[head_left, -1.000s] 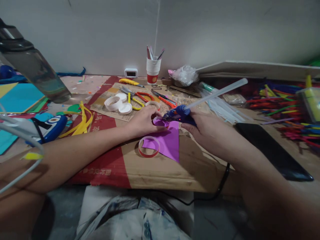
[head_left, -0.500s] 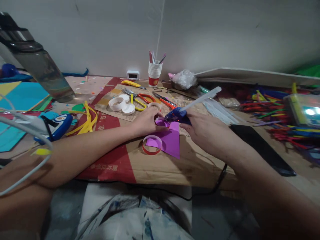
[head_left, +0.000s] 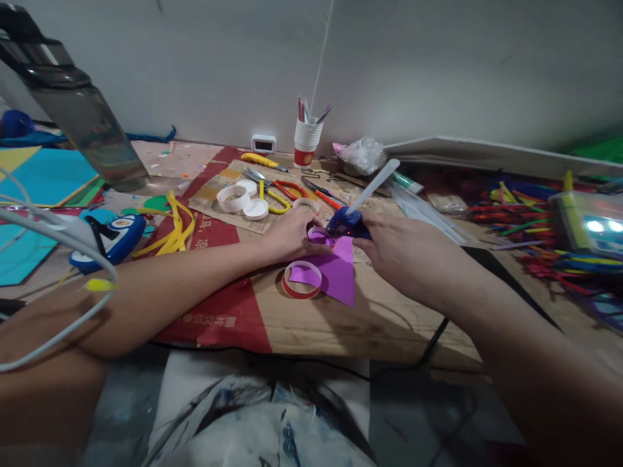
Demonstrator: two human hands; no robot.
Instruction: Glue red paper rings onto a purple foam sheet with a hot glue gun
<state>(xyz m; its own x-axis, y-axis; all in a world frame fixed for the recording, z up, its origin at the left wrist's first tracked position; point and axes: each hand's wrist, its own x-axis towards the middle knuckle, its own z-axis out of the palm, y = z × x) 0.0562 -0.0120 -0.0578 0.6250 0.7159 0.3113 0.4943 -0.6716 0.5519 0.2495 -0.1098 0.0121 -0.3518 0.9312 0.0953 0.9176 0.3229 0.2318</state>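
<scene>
In the middle of the table my left hand is closed on a small ring lined with purple, partly hidden by its fingers. My right hand wraps round a blue hot glue gun, whose nozzle is at the ring. A translucent glue stick pokes up from the gun's back. Beneath both hands lies a sheet of purple paper. Nearer to me, a red and white paper ring rests over the sheet's left corner.
Beyond my left hand are white rings and discs, scissors, a yellow cutter and stacked paper cups with pens. A tilted water bottle stands left. Pipe cleaners and a black phone lie right.
The glue gun's back end and its stick have swung leftward, and my right forearm now covers more of the phone. My left hand keeps its hold on the ring. The view has shifted slightly.
</scene>
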